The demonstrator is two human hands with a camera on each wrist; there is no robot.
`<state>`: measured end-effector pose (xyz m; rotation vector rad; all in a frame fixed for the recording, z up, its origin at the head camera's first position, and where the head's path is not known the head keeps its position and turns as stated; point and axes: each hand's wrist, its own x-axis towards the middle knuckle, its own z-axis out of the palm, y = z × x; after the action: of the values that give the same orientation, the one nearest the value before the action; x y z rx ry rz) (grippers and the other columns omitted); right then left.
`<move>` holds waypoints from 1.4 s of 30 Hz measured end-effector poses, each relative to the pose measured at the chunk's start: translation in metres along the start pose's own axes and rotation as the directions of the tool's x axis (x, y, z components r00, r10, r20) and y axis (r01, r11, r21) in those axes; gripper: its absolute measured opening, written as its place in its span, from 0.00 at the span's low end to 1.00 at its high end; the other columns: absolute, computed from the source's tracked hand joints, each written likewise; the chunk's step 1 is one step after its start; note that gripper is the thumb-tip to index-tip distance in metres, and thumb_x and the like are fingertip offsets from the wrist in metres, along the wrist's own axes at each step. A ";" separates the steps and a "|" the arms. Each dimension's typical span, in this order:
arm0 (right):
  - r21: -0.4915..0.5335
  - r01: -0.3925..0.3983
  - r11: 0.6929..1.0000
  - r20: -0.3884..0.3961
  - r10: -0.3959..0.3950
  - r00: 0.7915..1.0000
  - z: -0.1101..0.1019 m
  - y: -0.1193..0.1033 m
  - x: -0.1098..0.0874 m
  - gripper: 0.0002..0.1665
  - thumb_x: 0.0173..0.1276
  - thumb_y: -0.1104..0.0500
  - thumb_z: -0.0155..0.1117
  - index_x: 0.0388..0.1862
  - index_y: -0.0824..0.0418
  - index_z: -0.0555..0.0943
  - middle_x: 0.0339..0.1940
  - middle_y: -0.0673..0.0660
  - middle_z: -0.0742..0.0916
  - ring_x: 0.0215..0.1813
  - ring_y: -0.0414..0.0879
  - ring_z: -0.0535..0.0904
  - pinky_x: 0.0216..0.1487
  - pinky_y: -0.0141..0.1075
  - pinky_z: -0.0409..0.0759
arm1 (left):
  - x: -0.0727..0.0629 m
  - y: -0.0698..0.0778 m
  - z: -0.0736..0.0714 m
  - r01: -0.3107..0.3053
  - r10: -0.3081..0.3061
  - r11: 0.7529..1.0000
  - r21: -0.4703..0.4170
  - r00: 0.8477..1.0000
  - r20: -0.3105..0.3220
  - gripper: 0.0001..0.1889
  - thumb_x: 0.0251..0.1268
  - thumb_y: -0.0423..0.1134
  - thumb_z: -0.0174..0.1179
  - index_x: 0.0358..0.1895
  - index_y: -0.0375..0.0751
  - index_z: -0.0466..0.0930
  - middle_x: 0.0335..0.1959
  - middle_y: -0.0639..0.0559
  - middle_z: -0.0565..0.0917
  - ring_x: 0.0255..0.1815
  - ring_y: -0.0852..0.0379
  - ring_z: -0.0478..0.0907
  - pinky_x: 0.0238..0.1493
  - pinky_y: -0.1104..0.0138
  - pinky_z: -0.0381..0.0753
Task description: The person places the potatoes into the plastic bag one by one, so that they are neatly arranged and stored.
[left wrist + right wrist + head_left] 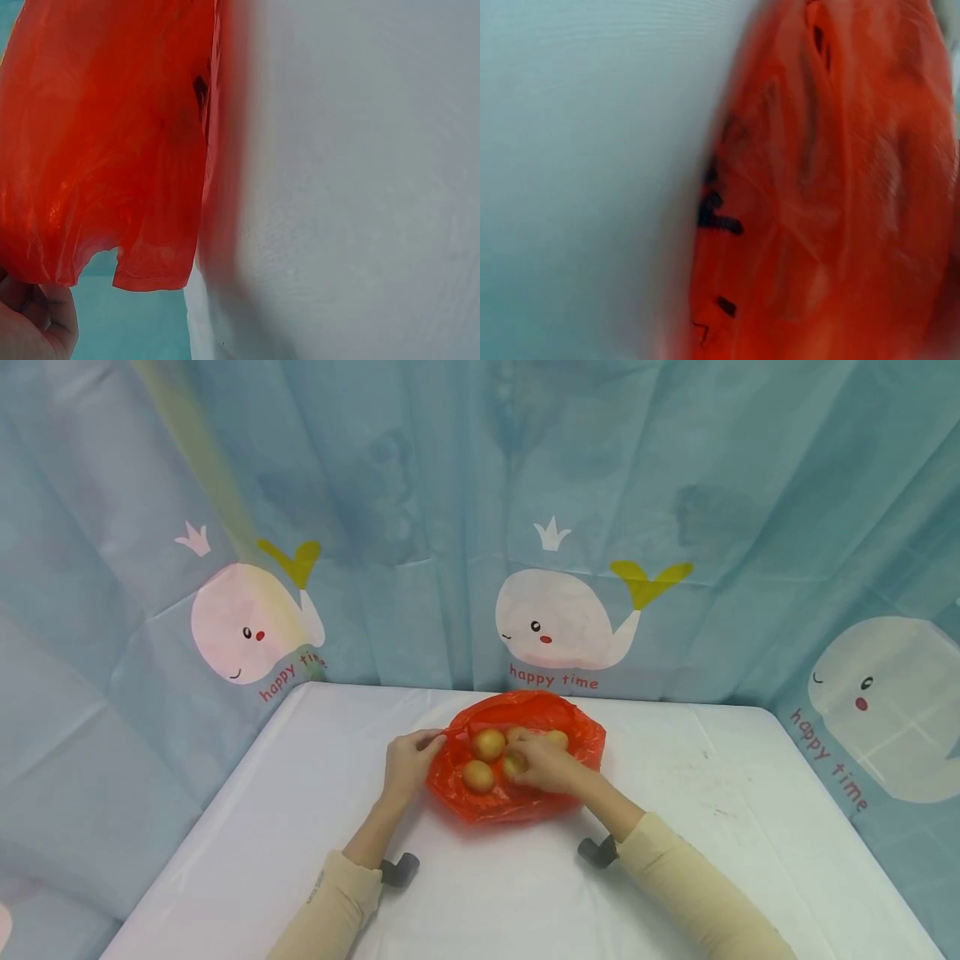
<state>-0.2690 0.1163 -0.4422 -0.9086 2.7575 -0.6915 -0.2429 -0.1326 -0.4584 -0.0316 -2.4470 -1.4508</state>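
Note:
A red plastic bag (491,810) lies open on the table with several round yellow-brown fruits (489,745) inside it. My left hand (408,764) pinches the bag's left edge between thumb and fingers; the left wrist view shows that hand (37,319) at the bag's rim (150,277). Reaching into the bag from the right, my right hand (547,762) has its fingers curled round one fruit (513,766). In the right wrist view the bag's side (802,187) with dark print fills the right part, and the fruit there cannot be made out.
A white-covered table (675,860) carries the bag near its far edge. Behind and at both sides hangs a blue curtain (420,635) printed with whales. Dark wrist mounts (401,870) stick out from both sleeves.

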 end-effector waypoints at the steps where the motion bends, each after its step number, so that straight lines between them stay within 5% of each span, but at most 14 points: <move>1: -0.008 0.003 1.000 -0.002 -0.003 1.000 0.001 0.000 0.000 0.27 0.61 0.57 0.71 0.60 0.59 0.80 0.63 0.59 0.77 0.54 0.49 0.77 0.57 0.46 0.82 | 0.000 0.000 0.000 -0.002 0.002 1.000 0.002 1.000 0.001 0.12 0.68 0.40 0.61 0.47 0.37 0.86 0.43 0.43 0.89 0.49 0.46 0.85 0.54 0.55 0.83; 15: -0.047 0.025 0.999 0.005 -0.025 1.000 0.011 -0.001 0.002 0.16 0.60 0.57 0.70 0.48 0.55 0.82 0.42 0.51 0.76 0.38 0.42 0.75 0.40 0.31 0.78 | 0.001 -0.001 -0.001 0.019 -0.019 1.000 0.012 1.000 0.019 0.13 0.68 0.42 0.60 0.48 0.38 0.86 0.45 0.44 0.89 0.50 0.48 0.84 0.55 0.56 0.83; 27: -0.127 0.074 0.989 -0.037 -0.079 0.996 0.015 -0.001 0.004 0.12 0.60 0.57 0.69 0.44 0.53 0.81 0.47 0.52 0.74 0.36 0.41 0.74 0.38 0.29 0.77 | 0.000 0.000 -0.001 0.027 -0.027 1.000 0.002 0.999 0.020 0.13 0.68 0.42 0.60 0.49 0.39 0.86 0.45 0.44 0.88 0.51 0.48 0.84 0.55 0.55 0.83; 35: -0.110 0.069 0.992 -0.044 -0.074 0.996 0.015 -0.001 0.004 0.19 0.61 0.57 0.69 0.52 0.56 0.81 0.50 0.53 0.75 0.42 0.43 0.75 0.45 0.33 0.80 | 0.001 -0.003 -0.001 0.016 -0.016 1.000 0.007 1.000 0.019 0.14 0.68 0.43 0.60 0.49 0.39 0.86 0.45 0.44 0.88 0.51 0.48 0.84 0.55 0.55 0.83; 42: 0.012 0.019 1.000 -0.060 -0.018 0.998 0.009 0.002 -0.002 0.28 0.65 0.49 0.67 0.63 0.55 0.77 0.65 0.57 0.75 0.62 0.51 0.75 0.61 0.49 0.80 | 0.000 -0.005 0.000 0.029 -0.029 1.000 0.002 0.999 0.021 0.13 0.68 0.42 0.61 0.48 0.39 0.86 0.45 0.45 0.89 0.50 0.49 0.84 0.55 0.56 0.83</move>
<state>-0.2663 0.1153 -0.4516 -0.9268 2.7971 -0.7503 -0.2439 -0.1352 -0.4621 -0.0110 -2.4754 -1.4672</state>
